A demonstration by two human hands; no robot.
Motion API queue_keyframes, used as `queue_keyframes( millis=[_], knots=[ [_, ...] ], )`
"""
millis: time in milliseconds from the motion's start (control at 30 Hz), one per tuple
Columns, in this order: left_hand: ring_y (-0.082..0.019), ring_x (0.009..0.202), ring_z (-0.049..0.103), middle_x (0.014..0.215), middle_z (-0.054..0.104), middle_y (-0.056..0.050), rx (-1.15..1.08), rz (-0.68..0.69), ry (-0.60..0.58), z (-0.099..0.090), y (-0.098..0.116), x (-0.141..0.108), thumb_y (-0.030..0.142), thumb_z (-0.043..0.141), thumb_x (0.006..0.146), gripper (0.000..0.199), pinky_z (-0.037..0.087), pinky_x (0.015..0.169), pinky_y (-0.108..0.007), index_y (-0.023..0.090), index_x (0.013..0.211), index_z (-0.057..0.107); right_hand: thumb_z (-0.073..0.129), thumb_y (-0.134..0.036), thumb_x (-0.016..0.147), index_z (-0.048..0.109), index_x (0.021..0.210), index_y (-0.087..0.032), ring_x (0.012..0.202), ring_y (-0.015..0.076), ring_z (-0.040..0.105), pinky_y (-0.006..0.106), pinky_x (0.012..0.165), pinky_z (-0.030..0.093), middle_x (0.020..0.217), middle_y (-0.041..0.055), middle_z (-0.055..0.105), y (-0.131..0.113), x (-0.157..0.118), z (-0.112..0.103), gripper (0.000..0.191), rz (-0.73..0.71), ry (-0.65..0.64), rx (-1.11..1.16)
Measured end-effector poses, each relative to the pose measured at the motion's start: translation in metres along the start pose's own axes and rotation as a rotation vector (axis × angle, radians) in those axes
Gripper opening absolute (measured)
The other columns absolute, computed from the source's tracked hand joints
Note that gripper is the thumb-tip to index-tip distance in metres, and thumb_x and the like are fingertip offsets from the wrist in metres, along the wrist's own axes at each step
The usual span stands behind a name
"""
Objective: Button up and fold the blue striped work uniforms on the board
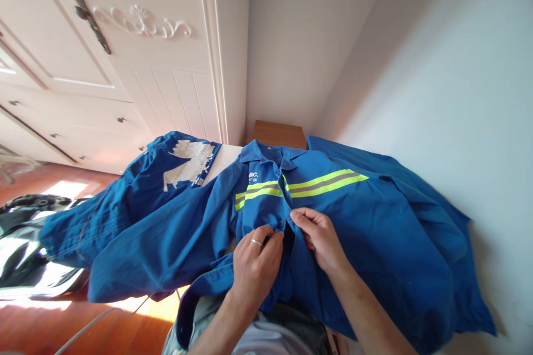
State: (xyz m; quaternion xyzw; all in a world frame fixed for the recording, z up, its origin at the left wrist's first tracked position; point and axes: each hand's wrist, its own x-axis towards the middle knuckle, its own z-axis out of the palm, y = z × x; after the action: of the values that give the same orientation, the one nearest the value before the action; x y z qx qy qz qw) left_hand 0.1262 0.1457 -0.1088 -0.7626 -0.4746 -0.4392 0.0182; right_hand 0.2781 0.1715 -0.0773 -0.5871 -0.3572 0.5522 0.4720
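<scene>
A blue work jacket (353, 233) with a collar and yellow-and-grey reflective stripes lies spread out in front of me, its sleeves out to both sides. My left hand (257, 255), with a ring on one finger, pinches the front edge on the left side of the opening. Across the gap, my right hand (318, 236) grips the other front edge between thumb and fingers, a little higher up. Below the stripe the two edges stand apart between my hands. Small fastenings along the edges are hard to make out.
Another blue garment (137, 188) with a white patch lies to the left. A white cabinet (166, 83) stands behind it, and a wall (458, 94) rises on the right. On the wooden floor (137, 333) runs a pale cable (100, 317). A brown wooden piece (278, 133) shows behind the collar.
</scene>
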Motion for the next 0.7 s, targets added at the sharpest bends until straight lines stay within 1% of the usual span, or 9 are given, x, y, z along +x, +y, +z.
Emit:
queue_keyframes(
  millis=[100, 167, 233, 300, 400, 467, 533, 600, 700],
  knots=[
    [-0.014, 0.065, 0.066, 0.075, 0.069, -0.003, 0.022, -0.128, -0.180, -0.002, 0.005, -0.002, 0.029, 0.052, 0.098, 0.027, 0.048, 0.059, -0.025, 0.021, 0.080, 0.071, 0.079, -0.055, 0.065, 0.071, 0.074, -0.016, 0.039, 0.0043, 0.026, 0.019, 0.036, 0.016, 0.046, -0.0076, 0.037, 0.003, 0.001, 0.000, 0.041, -0.064, 0.007, -0.044],
    [-0.016, 0.066, 0.068, 0.079, 0.070, -0.003, 0.055, -0.227, -0.300, -0.008, 0.007, -0.001, 0.028, 0.047, 0.099, 0.026, 0.048, 0.057, -0.025, 0.022, 0.092, 0.072, 0.078, -0.056, 0.066, 0.071, 0.075, -0.016, 0.039, 0.0044, 0.026, 0.019, 0.036, 0.016, 0.045, -0.0077, 0.037, 0.005, 0.002, -0.001, 0.042, -0.055, 0.008, -0.053],
    [-0.018, 0.071, 0.070, 0.090, 0.072, -0.005, 0.096, -0.298, -0.425, -0.014, 0.005, 0.003, 0.024, 0.044, 0.100, 0.028, 0.049, 0.058, -0.025, 0.022, 0.114, 0.068, 0.077, -0.057, 0.066, 0.071, 0.077, -0.016, 0.038, 0.0044, 0.025, 0.019, 0.035, 0.016, 0.045, -0.0081, 0.036, 0.007, 0.002, -0.003, 0.043, -0.035, 0.012, -0.053],
    [-0.018, 0.072, 0.071, 0.102, 0.070, -0.007, 0.151, -0.327, -0.573, -0.018, 0.001, 0.010, 0.021, 0.044, 0.099, 0.033, 0.050, 0.059, -0.026, 0.024, 0.126, 0.063, 0.078, -0.057, 0.066, 0.070, 0.077, -0.016, 0.037, 0.0044, 0.025, 0.019, 0.035, 0.015, 0.044, -0.0085, 0.035, 0.009, 0.003, -0.004, 0.044, -0.021, 0.012, -0.050],
    [-0.022, 0.071, 0.072, 0.113, 0.065, -0.010, 0.238, -0.315, -0.765, -0.019, -0.006, 0.025, 0.023, 0.048, 0.098, 0.038, 0.051, 0.057, -0.029, 0.027, 0.134, 0.058, 0.078, -0.057, 0.065, 0.069, 0.077, -0.015, 0.037, 0.0042, 0.025, 0.019, 0.035, 0.016, 0.043, -0.0092, 0.034, 0.011, 0.003, -0.005, 0.044, -0.011, 0.008, -0.035],
    [-0.025, 0.075, 0.072, 0.113, 0.062, -0.013, 0.274, -0.289, -0.837, -0.016, -0.011, 0.034, 0.028, 0.051, 0.097, 0.040, 0.052, 0.058, -0.031, 0.026, 0.136, 0.056, 0.078, -0.056, 0.065, 0.069, 0.077, -0.016, 0.037, 0.0042, 0.025, 0.019, 0.035, 0.016, 0.043, -0.0097, 0.034, 0.012, 0.004, -0.005, 0.043, -0.002, 0.006, -0.020],
    [-0.028, 0.079, 0.072, 0.111, 0.061, -0.014, 0.283, -0.252, -0.885, -0.012, -0.015, 0.040, 0.031, 0.052, 0.096, 0.037, 0.052, 0.061, -0.033, 0.024, 0.132, 0.059, 0.079, -0.056, 0.064, 0.068, 0.077, -0.016, 0.037, 0.0042, 0.024, 0.019, 0.034, 0.015, 0.043, -0.0100, 0.034, 0.014, 0.005, -0.006, 0.043, 0.010, 0.008, -0.004],
    [-0.029, 0.080, 0.072, 0.110, 0.061, -0.014, 0.279, -0.214, -0.916, -0.009, -0.017, 0.042, 0.032, 0.052, 0.096, 0.031, 0.053, 0.063, -0.035, 0.024, 0.123, 0.064, 0.079, -0.056, 0.063, 0.067, 0.075, -0.016, 0.036, 0.0040, 0.024, 0.018, 0.034, 0.015, 0.042, -0.0103, 0.034, 0.015, 0.006, -0.007, 0.043, 0.025, 0.018, 0.013],
    [-0.028, 0.078, 0.071, 0.108, 0.061, -0.014, 0.268, -0.184, -0.899, -0.006, -0.019, 0.041, 0.028, 0.048, 0.096, 0.025, 0.051, 0.062, -0.036, 0.022, 0.105, 0.071, 0.080, -0.055, 0.061, 0.065, 0.074, -0.017, 0.035, 0.0036, 0.023, 0.018, 0.033, 0.014, 0.042, -0.0112, 0.032, 0.016, 0.007, -0.008, 0.043, 0.053, 0.029, 0.045]
  ],
)
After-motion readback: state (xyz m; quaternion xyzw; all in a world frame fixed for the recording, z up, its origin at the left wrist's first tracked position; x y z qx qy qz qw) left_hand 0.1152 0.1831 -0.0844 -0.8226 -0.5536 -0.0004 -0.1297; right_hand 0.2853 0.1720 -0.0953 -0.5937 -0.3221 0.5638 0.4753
